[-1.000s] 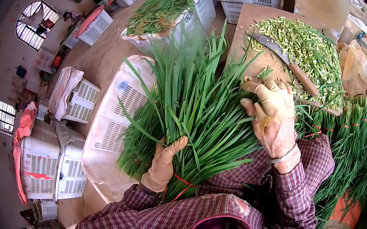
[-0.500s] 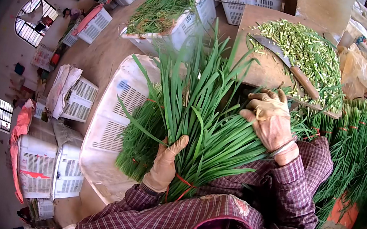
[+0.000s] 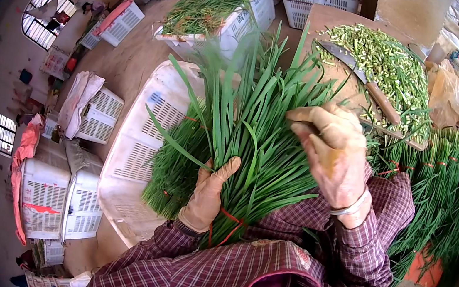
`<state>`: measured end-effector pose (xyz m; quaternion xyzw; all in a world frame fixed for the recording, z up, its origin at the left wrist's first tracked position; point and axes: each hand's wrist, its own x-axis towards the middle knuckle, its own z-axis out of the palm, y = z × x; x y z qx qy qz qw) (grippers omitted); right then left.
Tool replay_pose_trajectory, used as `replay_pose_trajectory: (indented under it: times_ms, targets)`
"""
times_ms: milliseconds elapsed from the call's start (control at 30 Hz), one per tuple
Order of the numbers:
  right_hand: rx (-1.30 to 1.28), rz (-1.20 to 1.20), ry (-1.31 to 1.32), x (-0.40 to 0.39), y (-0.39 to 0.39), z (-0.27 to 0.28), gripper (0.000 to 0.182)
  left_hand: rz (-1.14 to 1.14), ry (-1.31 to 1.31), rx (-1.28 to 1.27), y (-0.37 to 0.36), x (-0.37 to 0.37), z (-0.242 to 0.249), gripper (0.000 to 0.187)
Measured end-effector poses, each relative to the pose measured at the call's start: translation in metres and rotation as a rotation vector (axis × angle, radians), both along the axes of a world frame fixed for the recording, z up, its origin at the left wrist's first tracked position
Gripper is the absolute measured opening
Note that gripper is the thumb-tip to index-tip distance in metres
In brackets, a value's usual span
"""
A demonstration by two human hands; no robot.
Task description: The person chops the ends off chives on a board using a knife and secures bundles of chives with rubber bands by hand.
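My gloved left hand (image 3: 208,197) is wrapped round the lower part of a bunch of garlic chives (image 3: 259,142), just above a red band (image 3: 232,218). Long green leaves fan upward and to the right from that grip. My right hand (image 3: 332,150), gloved over the fingers, is at the right edge of the leaves. Its fingers are loosely bent with the thumb a little apart, and I see nothing held in them. Beneath and left of the bunch, more banded chives (image 3: 167,184) lie in a white plastic crate (image 3: 138,136).
A wooden board (image 3: 318,23) ahead holds chopped stems (image 3: 389,69) and a knife (image 3: 363,80). Banded chive bunches (image 3: 443,181) are piled at my right. Another crate (image 3: 254,16) with loose greens stands ahead, and white crates (image 3: 44,193) line the left.
My right hand has lifted from the drooping leaves on the right and turned, its fingertips moving left and slightly down. Leaves on that side stand more upright. My left hand keeps its grip.
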<state>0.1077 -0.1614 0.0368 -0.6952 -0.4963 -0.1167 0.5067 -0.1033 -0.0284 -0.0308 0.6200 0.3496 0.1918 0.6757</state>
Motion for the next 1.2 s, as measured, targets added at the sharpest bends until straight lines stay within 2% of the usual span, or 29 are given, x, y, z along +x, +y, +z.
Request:
replay_pose_trajectory:
  times_ms: [100,167,300,333,433,467,533,567,600,633,667,700,733,800,833,867,933,1000,1033,1067,1133,1200]
  targets:
    - [-0.025,0.05,-0.007,-0.007,0.024,-0.015,0.014,-0.03,-0.005,0.151,-0.005,0.0,0.001,0.039]
    - [-0.014,0.068,-0.072,-0.009,0.038,-0.028,0.014,0.074,-0.055,-0.195,-0.006,0.006,0.01,0.039]
    - [-0.023,0.101,-0.066,-0.02,0.052,-0.042,0.012,0.027,-0.073,-0.038,-0.002,0.0,-0.001,0.042]
    - [-0.001,0.087,-0.073,-0.021,0.054,-0.045,0.01,0.081,-0.108,-0.146,-0.001,0.002,-0.003,0.042]
    - [0.104,0.057,-0.047,-0.014,0.058,-0.048,0.01,0.082,-0.114,-0.114,0.0,0.004,0.002,0.043]
    - [0.055,-0.01,-0.056,-0.011,0.054,-0.047,0.007,0.076,-0.112,-0.12,0.0,0.004,0.004,0.043]
    - [0.172,-0.202,-0.122,0.018,0.055,-0.046,0.004,0.08,-0.141,-0.132,-0.001,0.002,0.005,0.044]
    - [0.272,-0.243,0.069,0.032,0.048,-0.042,0.001,0.086,-0.129,-0.153,0.002,0.001,0.003,0.045]
    - [0.293,-0.205,0.229,0.044,0.037,-0.032,0.007,0.1,-0.123,-0.153,0.006,0.0,0.002,0.045]
    - [0.417,-0.06,0.327,0.059,0.028,-0.029,0.013,0.067,-0.096,-0.12,0.011,0.001,0.003,0.043]
    - [0.325,-0.105,0.313,0.069,0.015,-0.033,0.027,0.037,-0.07,-0.087,0.015,-0.003,0.001,0.041]
    - [0.117,-0.274,0.026,0.076,0.0,-0.029,0.044,-0.131,0.012,0.496,0.024,-0.014,-0.01,0.038]
    - [0.07,-0.319,-0.164,0.082,-0.011,-0.035,0.057,-0.114,0.021,0.396,0.031,-0.008,-0.004,0.036]
    - [-0.076,-0.325,-0.191,0.066,-0.029,-0.031,0.067,-0.172,0.102,0.768,0.054,-0.005,-0.006,0.043]
    - [-0.106,-0.258,-0.274,0.058,-0.031,-0.027,0.079,-0.171,0.035,0.702,0.064,0.003,-0.004,0.05]
    - [-0.138,-0.208,-0.264,0.046,-0.032,-0.03,0.086,-0.227,0.052,0.757,0.071,0.009,0.005,0.049]
    - [-0.31,-0.067,-0.277,0.018,-0.027,-0.026,0.089,-0.321,0.037,0.798,0.083,0.027,0.024,0.05]
    - [-0.368,0.063,-0.372,-0.004,-0.01,-0.025,0.082,-0.398,-0.038,0.537,0.075,0.045,0.053,0.053]
    - [-0.365,0.089,-0.446,-0.008,-0.002,-0.026,0.08,-0.432,-0.203,0.345,0.076,0.056,0.054,0.044]
    - [-0.362,0.117,-0.52,-0.013,0.007,-0.028,0.078,-0.466,-0.355,0.142,0.077,0.067,0.055,0.043]
    - [-0.297,0.124,-0.509,-0.018,0.023,-0.024,0.07,-0.403,-0.272,-0.654,0.079,0.083,0.069,0.048]
    - [-0.221,0.13,-0.534,-0.009,0.03,-0.018,0.064,-0.397,-0.276,-0.552,0.072,0.085,0.08,0.051]
